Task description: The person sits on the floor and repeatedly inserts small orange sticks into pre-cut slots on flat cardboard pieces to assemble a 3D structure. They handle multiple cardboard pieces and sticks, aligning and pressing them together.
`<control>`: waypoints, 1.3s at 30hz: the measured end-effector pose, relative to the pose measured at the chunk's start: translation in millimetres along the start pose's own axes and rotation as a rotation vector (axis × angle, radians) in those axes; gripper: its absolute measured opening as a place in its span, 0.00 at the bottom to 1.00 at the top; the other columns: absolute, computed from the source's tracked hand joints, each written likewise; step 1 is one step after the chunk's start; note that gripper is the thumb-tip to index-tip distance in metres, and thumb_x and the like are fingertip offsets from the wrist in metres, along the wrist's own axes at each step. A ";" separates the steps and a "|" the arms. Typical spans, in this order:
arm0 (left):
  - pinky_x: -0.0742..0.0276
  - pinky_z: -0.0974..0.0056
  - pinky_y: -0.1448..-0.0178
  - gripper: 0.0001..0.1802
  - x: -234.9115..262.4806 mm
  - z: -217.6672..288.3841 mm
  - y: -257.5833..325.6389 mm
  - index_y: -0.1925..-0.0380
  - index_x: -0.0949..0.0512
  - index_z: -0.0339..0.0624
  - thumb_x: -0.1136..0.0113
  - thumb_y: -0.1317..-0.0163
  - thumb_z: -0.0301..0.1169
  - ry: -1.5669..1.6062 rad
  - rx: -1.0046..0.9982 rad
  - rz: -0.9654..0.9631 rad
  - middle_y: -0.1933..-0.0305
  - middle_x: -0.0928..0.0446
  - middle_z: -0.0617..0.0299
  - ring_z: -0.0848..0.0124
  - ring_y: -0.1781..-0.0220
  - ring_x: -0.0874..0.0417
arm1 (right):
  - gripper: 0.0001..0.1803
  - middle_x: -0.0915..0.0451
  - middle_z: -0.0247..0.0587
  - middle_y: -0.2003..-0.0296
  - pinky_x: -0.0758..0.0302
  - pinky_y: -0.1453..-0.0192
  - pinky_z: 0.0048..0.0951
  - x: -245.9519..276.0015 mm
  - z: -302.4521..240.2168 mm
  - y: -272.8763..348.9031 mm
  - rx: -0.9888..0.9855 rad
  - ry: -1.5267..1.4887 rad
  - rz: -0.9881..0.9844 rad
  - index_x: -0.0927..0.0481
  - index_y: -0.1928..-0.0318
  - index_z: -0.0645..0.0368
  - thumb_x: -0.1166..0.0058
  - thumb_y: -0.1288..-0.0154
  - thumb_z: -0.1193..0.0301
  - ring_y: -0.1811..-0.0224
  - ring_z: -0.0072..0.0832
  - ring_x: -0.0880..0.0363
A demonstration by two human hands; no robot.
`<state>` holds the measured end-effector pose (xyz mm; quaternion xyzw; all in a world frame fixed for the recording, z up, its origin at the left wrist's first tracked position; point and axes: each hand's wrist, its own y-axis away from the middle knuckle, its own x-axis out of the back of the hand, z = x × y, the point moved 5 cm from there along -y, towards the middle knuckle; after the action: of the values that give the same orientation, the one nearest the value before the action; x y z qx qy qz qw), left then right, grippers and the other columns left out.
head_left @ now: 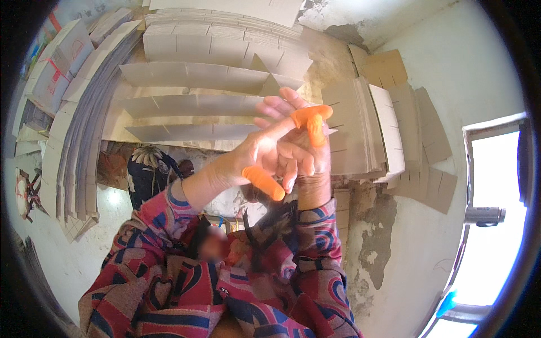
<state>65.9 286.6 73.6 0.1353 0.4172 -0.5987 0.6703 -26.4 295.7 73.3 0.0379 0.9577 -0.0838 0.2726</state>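
Observation:
My left hand (261, 152) and my right hand (321, 160) are raised in front of me and overlap. Orange ribbed finger cots cover some of the fingers. One cot (264, 183) covers my left thumb, which sticks out apart. Two more cots, one sideways (310, 115) and one pointing down (316, 132), meet where the hands cross; which hand wears each is hard to make out. My left index finger stretches toward them, while other fingers bend over my right hand. Several bare fingertips (279, 104) spread above. No loose object shows in either hand.
Beyond my hands stand rows of slotted cardboard strips (186, 104). Stacked cardboard sheets lie at the left (84, 112) and right (352, 129). A cardboard box (59, 65) is far left. A bright window (496, 180) opens in the right wall, with peeling plaster (375, 242) nearby.

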 end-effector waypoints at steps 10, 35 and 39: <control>0.22 0.57 0.65 0.65 -11.6 -41.7 14.1 0.29 0.67 0.51 0.26 0.55 0.32 0.068 0.047 -0.011 0.65 0.23 0.39 0.63 0.76 0.20 | 0.28 0.27 0.62 0.56 0.25 0.49 0.52 -10.5 25.7 37.1 -0.011 -0.207 -0.229 0.29 0.51 0.65 0.50 0.36 0.51 0.52 0.55 0.25; 0.19 0.56 0.74 0.59 -9.2 -89.6 0.1 0.30 0.70 0.53 0.32 0.46 0.32 0.650 -0.059 -0.048 0.70 0.23 0.46 0.63 0.80 0.20 | 0.47 0.32 0.59 0.43 0.28 0.46 0.58 24.4 58.7 54.7 0.290 -0.065 -0.577 0.32 0.41 0.63 0.27 0.59 0.52 0.45 0.60 0.29; 0.20 0.58 0.76 0.61 14.6 -65.9 -3.0 0.30 0.74 0.51 0.32 0.46 0.33 0.561 -0.305 -0.199 0.73 0.22 0.50 0.65 0.80 0.20 | 0.32 0.27 0.53 0.49 0.23 0.52 0.40 47.5 44.2 57.5 -0.417 -0.122 0.020 0.29 0.43 0.64 0.35 0.44 0.60 0.53 0.42 0.23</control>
<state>36.0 320.7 23.5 0.1517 0.6814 -0.5312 0.4801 -37.1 345.6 3.2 -0.0149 0.9356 0.1166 0.3328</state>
